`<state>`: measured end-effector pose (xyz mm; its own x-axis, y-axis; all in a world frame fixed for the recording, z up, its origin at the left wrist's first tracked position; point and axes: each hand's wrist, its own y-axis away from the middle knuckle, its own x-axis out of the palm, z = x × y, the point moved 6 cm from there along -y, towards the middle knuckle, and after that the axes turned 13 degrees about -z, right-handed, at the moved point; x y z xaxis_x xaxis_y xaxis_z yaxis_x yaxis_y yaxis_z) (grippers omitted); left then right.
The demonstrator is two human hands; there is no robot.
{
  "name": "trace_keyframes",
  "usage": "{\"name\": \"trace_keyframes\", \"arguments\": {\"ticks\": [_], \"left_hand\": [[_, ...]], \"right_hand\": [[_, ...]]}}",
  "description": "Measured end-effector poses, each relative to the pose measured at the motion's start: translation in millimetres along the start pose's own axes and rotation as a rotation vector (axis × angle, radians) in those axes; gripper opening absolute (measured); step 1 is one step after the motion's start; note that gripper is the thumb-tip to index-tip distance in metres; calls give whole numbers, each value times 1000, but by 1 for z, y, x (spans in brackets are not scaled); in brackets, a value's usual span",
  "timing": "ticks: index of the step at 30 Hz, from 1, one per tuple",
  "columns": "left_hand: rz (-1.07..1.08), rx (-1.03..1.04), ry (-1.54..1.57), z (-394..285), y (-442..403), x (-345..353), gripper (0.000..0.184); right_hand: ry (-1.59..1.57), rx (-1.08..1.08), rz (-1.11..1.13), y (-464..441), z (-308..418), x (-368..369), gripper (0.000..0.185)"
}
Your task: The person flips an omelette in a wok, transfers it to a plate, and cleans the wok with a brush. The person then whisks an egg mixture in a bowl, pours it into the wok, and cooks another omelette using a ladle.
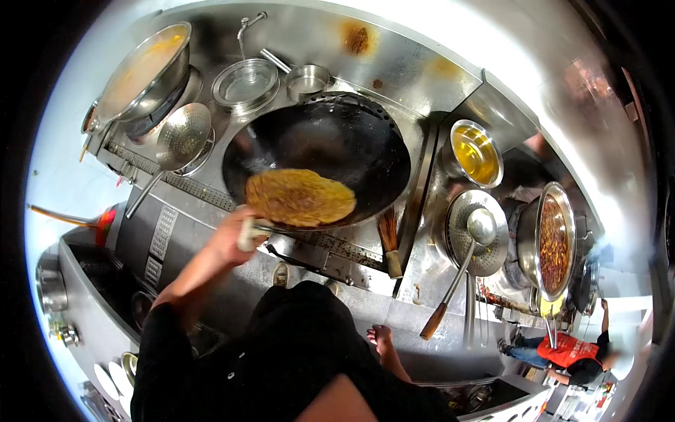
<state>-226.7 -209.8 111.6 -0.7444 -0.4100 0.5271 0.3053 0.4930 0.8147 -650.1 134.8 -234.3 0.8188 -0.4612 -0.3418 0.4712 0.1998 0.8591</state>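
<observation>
My left hand [230,241] is closed round the pale, wrapped-looking handle of a large black wok [365,151], at its near-left rim. A flat golden-brown pancake or omelette [301,198] lies in the near part of the wok, along the rim closest to me; its outline is slightly blurred. My right hand [381,337] hangs low beside my body, fingers loosely apart with nothing in them. A brown-bristled brush [389,243] stands against the right side of the wok, nearest thing to it on the stove edge.
Left of the wok are a perforated ladle [184,137] and a big pot of cloudy liquid [144,74]. To the right stand a bowl of yellow oil [477,153], a strainer with a ladle [481,226] and a pot of chillies in oil [553,243]. A person in a red vest [568,349] is farther right.
</observation>
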Motion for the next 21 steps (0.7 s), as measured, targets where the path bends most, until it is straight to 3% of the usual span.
{"name": "trace_keyframes", "arguments": {"ticks": [2, 4, 5, 8, 11, 13, 15, 17, 20, 21], "left_hand": [[-287, 468, -342, 37, -47, -3, 13], [-482, 602, -329, 74, -37, 33, 18], [-445, 680, -213, 90, -36, 35, 10], [-388, 498, -666, 124, -51, -27, 7], [-418, 724, -917, 126, -78, -141, 17], [-510, 161, -20, 85, 22, -80, 13], [-105, 20, 20, 43, 9, -86, 13], [238, -334, 167, 13, 16, -56, 17], [-195, 210, -100, 10, -15, 1, 22], [-233, 321, -125, 23, -41, 11, 22]], "right_hand": [[-96, 57, 55, 7, 3, 5, 18], [-252, 163, 174, -30, -22, 10, 20], [-218, 162, 131, -28, -25, 9, 12], [-186, 133, 74, -27, -22, 6, 16], [-225, 95, 91, -36, -30, 1, 17], [-174, 99, -2, -17, -21, -2, 18], [-114, 75, -27, 5, -13, -3, 12], [-79, 69, -32, 6, -8, -4, 12], [-76, 75, -13, 4, -10, -1, 13], [-79, 58, -2, 2, -10, -1, 15]]}}
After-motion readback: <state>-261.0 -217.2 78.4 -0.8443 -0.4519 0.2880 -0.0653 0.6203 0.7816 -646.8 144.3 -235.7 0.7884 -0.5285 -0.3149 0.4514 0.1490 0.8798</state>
